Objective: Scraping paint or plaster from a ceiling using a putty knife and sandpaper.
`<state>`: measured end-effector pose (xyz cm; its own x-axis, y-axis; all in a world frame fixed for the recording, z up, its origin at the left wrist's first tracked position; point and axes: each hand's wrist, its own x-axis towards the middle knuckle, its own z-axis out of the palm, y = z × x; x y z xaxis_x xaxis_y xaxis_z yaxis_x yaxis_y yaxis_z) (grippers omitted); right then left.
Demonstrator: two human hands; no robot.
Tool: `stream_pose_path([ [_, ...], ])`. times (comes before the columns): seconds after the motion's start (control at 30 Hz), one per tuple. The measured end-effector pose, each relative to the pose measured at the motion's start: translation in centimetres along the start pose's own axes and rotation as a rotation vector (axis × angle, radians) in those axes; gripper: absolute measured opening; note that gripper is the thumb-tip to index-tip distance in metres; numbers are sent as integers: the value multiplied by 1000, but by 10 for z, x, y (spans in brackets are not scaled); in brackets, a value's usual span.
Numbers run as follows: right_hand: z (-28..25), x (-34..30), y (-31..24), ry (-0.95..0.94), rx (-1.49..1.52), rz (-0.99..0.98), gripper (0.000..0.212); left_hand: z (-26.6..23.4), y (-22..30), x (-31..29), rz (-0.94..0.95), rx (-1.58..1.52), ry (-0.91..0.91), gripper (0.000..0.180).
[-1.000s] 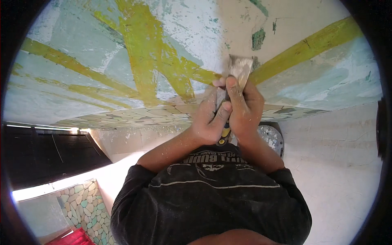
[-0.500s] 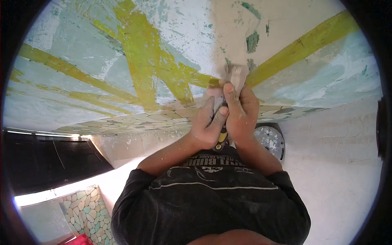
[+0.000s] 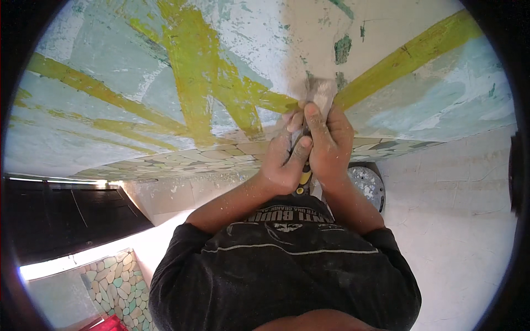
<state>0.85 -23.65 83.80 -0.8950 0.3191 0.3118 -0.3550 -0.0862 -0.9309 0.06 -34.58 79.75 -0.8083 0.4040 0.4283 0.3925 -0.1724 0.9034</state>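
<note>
Both hands are closed together around a scraper (image 3: pixel 320 90) with a wide, dusty metal blade and a yellow-and-black handle. Its blade lies against the painted wall (image 3: pixel 243 38), where the surface is patchy green, white and pale beige with yellow bands. My left hand (image 3: pixel 284 163) wraps the handle from the left, thumb up. Higher up, my right hand (image 3: pixel 331 146) grips from the right with its thumb pressed close to the blade. Dust coats my fingers. Most of the handle is hidden in my hands; its yellow end shows below them.
A strip of pebble-pattern tile (image 3: pixel 187 159) runs along the wall's lower part. Right of my right forearm sits a round, paint-splattered grey object (image 3: pixel 367 186). At left are a dark panel (image 3: pixel 72 218), more pebble tile (image 3: pixel 121 287) and something red (image 3: pixel 110 324).
My hands and the scraper have moved slightly up the wall and a little to the right. Both hands keep their hold.
</note>
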Motion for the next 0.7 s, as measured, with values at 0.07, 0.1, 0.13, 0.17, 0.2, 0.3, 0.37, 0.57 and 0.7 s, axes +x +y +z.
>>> stream_pose_path([
  [0.07,-1,-11,13,9,50,68,22,5,-10,-14,-18,35,32,43],
  [0.1,-1,-14,17,20,99,143,22,7,-12,-17,-42,68,64,43],
  [0.13,-2,-12,19,20,99,141,22,7,-15,-16,-40,67,64,43],
  [0.17,-1,-10,19,20,78,115,21,5,-16,-13,-17,66,56,43],
  [0.2,0,-12,18,22,57,97,21,4,-16,-14,-1,63,47,43],
  [0.3,-2,-10,16,13,81,116,20,2,-10,-11,-58,28,-12,43],
  [0.37,-5,-13,27,9,74,78,20,5,-12,-16,-33,77,17,42],
  [0.57,-3,-7,25,16,33,51,22,0,-19,-8,24,101,18,42],
  [0.7,-6,-12,35,-2,69,73,22,-1,-23,-12,-32,105,-17,43],
])
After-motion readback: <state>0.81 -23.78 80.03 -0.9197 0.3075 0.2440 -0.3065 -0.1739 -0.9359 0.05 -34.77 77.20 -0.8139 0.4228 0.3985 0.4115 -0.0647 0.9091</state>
